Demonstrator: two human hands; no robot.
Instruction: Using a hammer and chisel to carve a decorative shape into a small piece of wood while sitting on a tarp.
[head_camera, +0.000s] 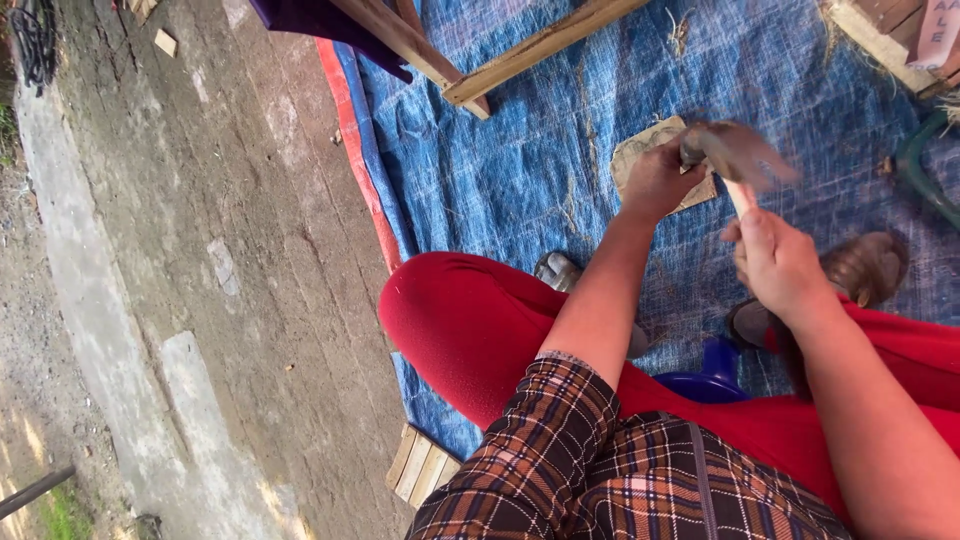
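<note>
Hammer (738, 160), blurred, gripped in right hand (775, 262); left hand (655, 180) fingers press flat piece (650, 150) on blue tarp (500, 170).

The hammer (738, 160) is smeared by motion, its head shapeless. The left hand (658, 180) hides whatever it pinches on the flat wooden piece (640, 152). The wooden frame (530, 48) runs off the top edge.

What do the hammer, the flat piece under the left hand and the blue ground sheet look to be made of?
Hammer: pale handle in the right hand, probably wood; dark head, likely metal, though blurred.
Flat piece under the left hand: tan, matt, thin, probably wood or board; can't tell which.
Ground sheet: woven plastic tarpaulin, going by its fine crosshatch weave and slight sheen.
</note>
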